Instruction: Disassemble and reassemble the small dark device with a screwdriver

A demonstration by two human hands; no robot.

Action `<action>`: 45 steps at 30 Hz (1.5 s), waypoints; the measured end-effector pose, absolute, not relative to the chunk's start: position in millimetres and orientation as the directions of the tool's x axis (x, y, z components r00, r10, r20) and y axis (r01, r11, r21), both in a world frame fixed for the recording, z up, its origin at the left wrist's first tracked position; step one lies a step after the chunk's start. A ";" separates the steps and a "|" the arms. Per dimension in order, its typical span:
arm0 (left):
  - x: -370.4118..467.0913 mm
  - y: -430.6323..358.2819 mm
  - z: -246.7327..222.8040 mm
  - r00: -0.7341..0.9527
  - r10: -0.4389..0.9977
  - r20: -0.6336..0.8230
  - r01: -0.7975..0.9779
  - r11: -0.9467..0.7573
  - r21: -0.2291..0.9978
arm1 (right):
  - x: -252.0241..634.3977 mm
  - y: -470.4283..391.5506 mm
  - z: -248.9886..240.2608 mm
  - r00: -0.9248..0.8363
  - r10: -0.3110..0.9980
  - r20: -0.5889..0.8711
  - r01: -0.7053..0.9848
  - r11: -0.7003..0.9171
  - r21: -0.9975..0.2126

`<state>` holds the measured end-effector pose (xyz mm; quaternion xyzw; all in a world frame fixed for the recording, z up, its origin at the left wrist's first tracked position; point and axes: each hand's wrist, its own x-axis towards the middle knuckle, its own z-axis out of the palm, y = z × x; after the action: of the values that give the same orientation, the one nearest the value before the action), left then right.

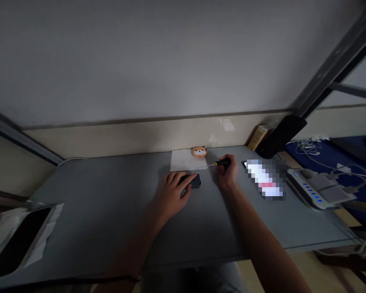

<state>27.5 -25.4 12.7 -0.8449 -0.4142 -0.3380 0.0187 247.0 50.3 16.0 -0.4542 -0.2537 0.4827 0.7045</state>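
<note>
A small dark box-shaped object (195,181) lies on the grey desk, its left part hidden under my fingers. My left hand (174,191) holds it from above, thumb on the near side and fingers over the top. In my right hand (228,173) is a screwdriver (222,162) with a black handle and a yellow collar. Its thin shaft points left, the tip just above the box and in front of a white paper sheet (181,160). On the sheet's right part sits an orange animal-face case (199,151).
Right of my right hand lies a lit phone (264,179), beside a white power strip (308,189) with plugs and cables. A dark upright case (282,136) and a small yellowish box (257,137) lean at the back. A black tablet-like slab (20,240) lies at left.
</note>
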 end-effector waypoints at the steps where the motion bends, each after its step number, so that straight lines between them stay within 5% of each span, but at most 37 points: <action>1: 27.0 -25.5 12.4 0.411 0.693 0.592 0.696 -0.658 0.287 | 246.8 49.4 18.2 0.414 0.904 -0.104 -0.471 0.115 -0.875; 8: 12.6 -18.8 11.0 0.240 0.810 0.535 0.486 -0.577 0.656 | 243.2 44.7 30.0 0.457 0.870 -0.185 -0.562 0.122 -0.818; 17: 6.2 3.8 -7.0 0.137 0.946 0.295 0.332 -0.324 0.886 | 251.9 42.7 36.6 0.410 0.903 -0.132 -0.557 0.133 -0.820; 25: 11.2 0.0 -10.7 0.223 0.919 0.325 0.417 -0.391 0.821 | 242.6 28.4 53.3 0.517 0.850 -0.098 -0.423 0.154 -0.893; 34: 10.3 1.8 -9.5 0.280 0.876 0.393 0.628 -0.476 0.616 | 227.6 -7.6 65.0 0.287 0.889 0.358 0.032 0.364 -0.931; 38: 11.0 0.5 -9.1 0.308 0.878 0.366 0.659 -0.474 0.584 | 227.2 -18.4 62.2 0.086 0.837 0.541 0.282 0.500 -0.819; 45: 12.8 -1.4 -8.4 0.295 0.899 0.324 0.677 -0.436 0.593 | 229.0 -14.4 53.5 -0.109 0.587 0.802 0.595 0.685 -0.421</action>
<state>12.8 -1.4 -8.4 -0.7856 -0.5014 -0.3176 -0.1745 229.0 -14.4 53.5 -0.3968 -0.7447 -0.0033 0.5366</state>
